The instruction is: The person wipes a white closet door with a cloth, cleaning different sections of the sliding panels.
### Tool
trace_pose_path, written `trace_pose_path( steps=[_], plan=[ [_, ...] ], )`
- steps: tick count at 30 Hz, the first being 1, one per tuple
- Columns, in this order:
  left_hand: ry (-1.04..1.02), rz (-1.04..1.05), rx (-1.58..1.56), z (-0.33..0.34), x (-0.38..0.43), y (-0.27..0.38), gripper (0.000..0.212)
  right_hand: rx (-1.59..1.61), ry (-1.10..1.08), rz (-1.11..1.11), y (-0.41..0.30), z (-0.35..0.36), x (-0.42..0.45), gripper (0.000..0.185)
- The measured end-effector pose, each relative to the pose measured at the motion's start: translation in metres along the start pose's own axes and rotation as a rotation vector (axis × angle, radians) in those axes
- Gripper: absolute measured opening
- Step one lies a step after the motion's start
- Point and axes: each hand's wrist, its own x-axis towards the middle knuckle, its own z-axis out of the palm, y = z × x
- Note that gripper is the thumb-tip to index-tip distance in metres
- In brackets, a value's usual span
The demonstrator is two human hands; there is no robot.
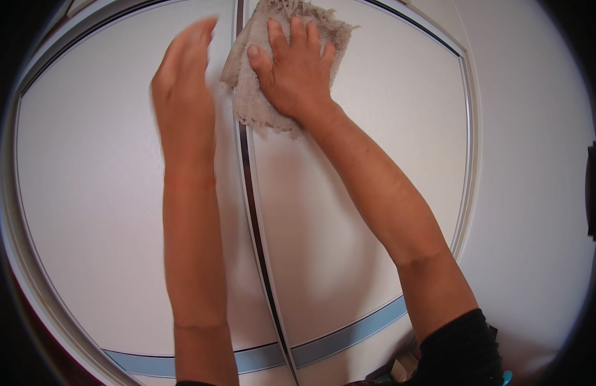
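My right hand (298, 67) lies flat with its fingers spread on a grey-beige fluffy cloth (252, 91), pressing it against white sliding wardrobe doors (404, 120) near the top centre. The cloth has a frayed edge and spans the dark vertical strip (252, 193) where the two door panels meet. To the left of the cloth, my left hand (187, 72) is raised in front of the left panel, slightly blurred, its fingers together and partly bent. Nothing shows in it, though its palm side is hidden.
A blue-grey band (351, 333) crosses the lower part of both doors. A white wall (524, 169) stands on the right, with a dark object (593, 190) at its far edge. Several partly hidden items (404, 366) lie low at the right, beside my sleeve.
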Motion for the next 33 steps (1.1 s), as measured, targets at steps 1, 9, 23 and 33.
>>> trace_pose_path(
  steps=[1,9,23,33],
  plan=[
    [0.061,-0.013,0.067,0.009,-0.028,0.001,0.04,-0.05,-0.008,-0.022,0.021,-0.001,-0.004,0.063],
    [-0.098,-0.11,0.542,0.078,-0.226,-0.051,0.043,-0.038,0.02,-0.059,0.142,0.007,0.013,0.061],
    [-0.102,-0.381,0.555,0.11,-0.338,-0.097,0.058,-0.081,-0.07,-0.172,0.174,0.012,0.026,0.058],
    [-0.08,-0.377,0.538,-0.174,-0.355,-0.006,0.051,-0.034,-0.155,-0.161,-0.112,-0.004,0.001,0.059]
  ],
)
